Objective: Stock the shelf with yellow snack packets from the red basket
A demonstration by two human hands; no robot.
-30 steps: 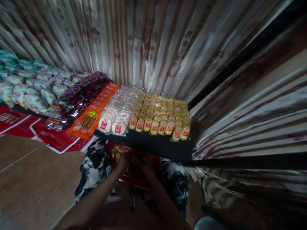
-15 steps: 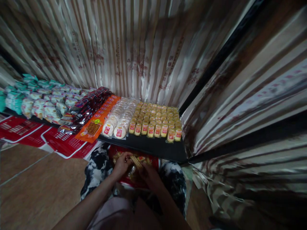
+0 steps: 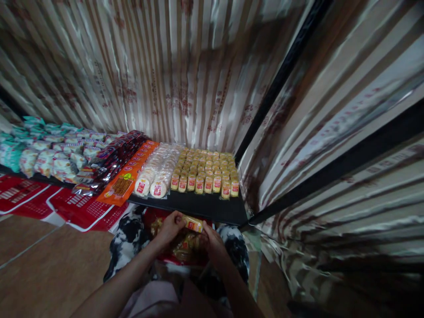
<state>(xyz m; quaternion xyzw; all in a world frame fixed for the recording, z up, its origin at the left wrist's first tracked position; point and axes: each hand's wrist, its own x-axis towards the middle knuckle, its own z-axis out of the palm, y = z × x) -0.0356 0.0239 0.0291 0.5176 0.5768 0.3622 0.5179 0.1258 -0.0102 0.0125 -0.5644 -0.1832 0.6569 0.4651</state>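
Left hand point(image 3: 171, 227) and right hand point(image 3: 214, 240), both bare, grasp opposite ends of one small yellow packet point(image 3: 193, 224) with a red-and-white label. It is pinched between the fingertips of each hand and lies nearly level, sloping down slightly to the right. The packet is above the person's lap, just in front of the near edge of a black shelf point(image 3: 198, 207). Below the hands, between knees in black-and-white patterned trousers point(image 3: 127, 238), more yellow wrapped pieces point(image 3: 186, 248) lie in a red container point(image 3: 168, 258), whose shape is partly hidden by the forearms.

On the shelf, from right to left, stand close rows of small yellow packets with red labels point(image 3: 205, 170), then two rows of round white crackers in clear wrap point(image 3: 154, 176), a flat orange bag point(image 3: 127, 176), overlapping dark shiny packets point(image 3: 114, 161), plump white bags point(image 3: 64, 161) and teal bags point(image 3: 11, 152). Red printed sheeting point(image 3: 88, 210) hangs along the shelf's front at the left, above a brown tiled floor point(image 3: 43, 256). Striped curtains point(image 3: 185, 57) hang behind, beside a slanting black pole point(image 3: 273, 90).
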